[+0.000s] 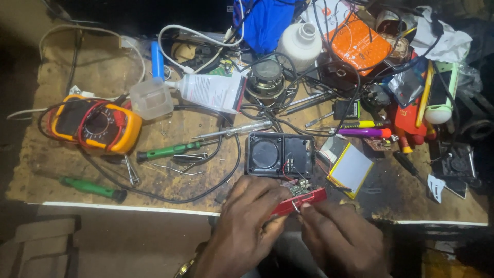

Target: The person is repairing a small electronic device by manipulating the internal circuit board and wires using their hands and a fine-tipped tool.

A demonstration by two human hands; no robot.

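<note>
My left hand (246, 221) and my right hand (337, 239) meet at the front edge of the workbench. Between them sits a red plastic casing piece (303, 200) with a small green circuit board (299, 187) on it. My left hand grips the red piece from the left. My right hand's fingertips pinch a thin metal wire or pin (295, 206) at its front edge. Red and black wires run from the board into an open black device shell (280, 154) with a round speaker recess just beyond my hands.
A flat silver battery pack with yellow edging (351, 169) lies right of the shell. Green-handled screwdrivers (170, 151) (91, 187), tweezers, a yellow multimeter (95, 125), a glue bottle (208, 91), and a purple-handled tool (363, 133) lie around. Cables and parts crowd the back.
</note>
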